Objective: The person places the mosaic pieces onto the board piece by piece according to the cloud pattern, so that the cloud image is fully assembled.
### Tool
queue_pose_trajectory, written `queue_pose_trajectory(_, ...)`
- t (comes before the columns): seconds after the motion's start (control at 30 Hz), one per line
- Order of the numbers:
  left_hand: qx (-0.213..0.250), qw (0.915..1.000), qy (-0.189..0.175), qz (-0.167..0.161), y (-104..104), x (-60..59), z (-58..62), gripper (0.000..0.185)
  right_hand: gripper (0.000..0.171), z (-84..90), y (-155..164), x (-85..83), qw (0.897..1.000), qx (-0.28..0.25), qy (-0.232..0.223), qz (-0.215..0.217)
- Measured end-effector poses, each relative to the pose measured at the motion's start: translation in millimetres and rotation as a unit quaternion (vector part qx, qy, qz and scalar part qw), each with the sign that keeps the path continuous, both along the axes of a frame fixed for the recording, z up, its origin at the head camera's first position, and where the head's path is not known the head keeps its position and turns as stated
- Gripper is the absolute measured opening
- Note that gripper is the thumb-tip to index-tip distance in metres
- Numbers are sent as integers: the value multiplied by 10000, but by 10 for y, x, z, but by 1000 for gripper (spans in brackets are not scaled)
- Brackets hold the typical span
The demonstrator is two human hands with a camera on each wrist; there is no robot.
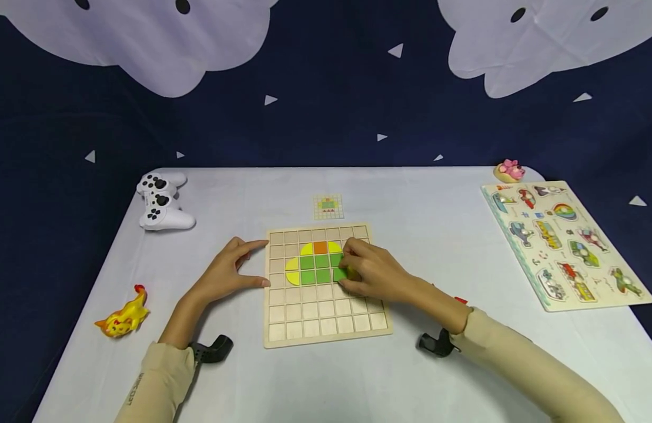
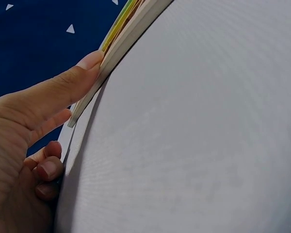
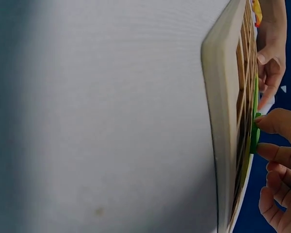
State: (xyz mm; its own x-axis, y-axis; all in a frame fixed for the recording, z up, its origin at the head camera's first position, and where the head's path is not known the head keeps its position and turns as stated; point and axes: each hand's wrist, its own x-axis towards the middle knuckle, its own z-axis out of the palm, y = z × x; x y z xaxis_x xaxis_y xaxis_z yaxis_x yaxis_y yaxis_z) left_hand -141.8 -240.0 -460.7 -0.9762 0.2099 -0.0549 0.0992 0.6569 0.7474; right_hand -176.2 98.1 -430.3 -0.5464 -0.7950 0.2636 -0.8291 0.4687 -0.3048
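A wooden grid board lies mid-table, with yellow, orange and green tiles filling cells near its top. My right hand rests on the board's right part and pinches a green tile at the edge of the coloured patch; the right wrist view shows the green tile between thumb and finger. My left hand braces the board's left edge with straight index finger and thumb. In the left wrist view a fingertip presses the board edge.
A small pattern card lies beyond the board. A white game controller and a yellow toy sit at left. A large peg puzzle and a pink toy are at right. Table edges drop to dark blue cloth.
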Motion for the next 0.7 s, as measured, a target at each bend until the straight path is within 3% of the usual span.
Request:
queue_pose_trajectory(0.13, -16, 10000, 23, 33, 3, -6, 1, 89, 23, 1, -18, 3, 9999, 132, -19, -70)
queue_pose_trajectory(0.33, -25, 10000, 83, -22, 4, -16, 10, 87, 19, 42, -38, 6, 9973, 256, -433, -544)
queue_pose_trajectory(0.5, -36, 10000, 64, -29, 4, -12, 4, 87, 21, 109, -48, 11, 9949, 494, -590, -647)
queue_pose_trajectory(0.7, -85, 10000, 34, -1, 3, 1, -5, 88, 26, 233, 164, 52, 9937, 228, -566, -942)
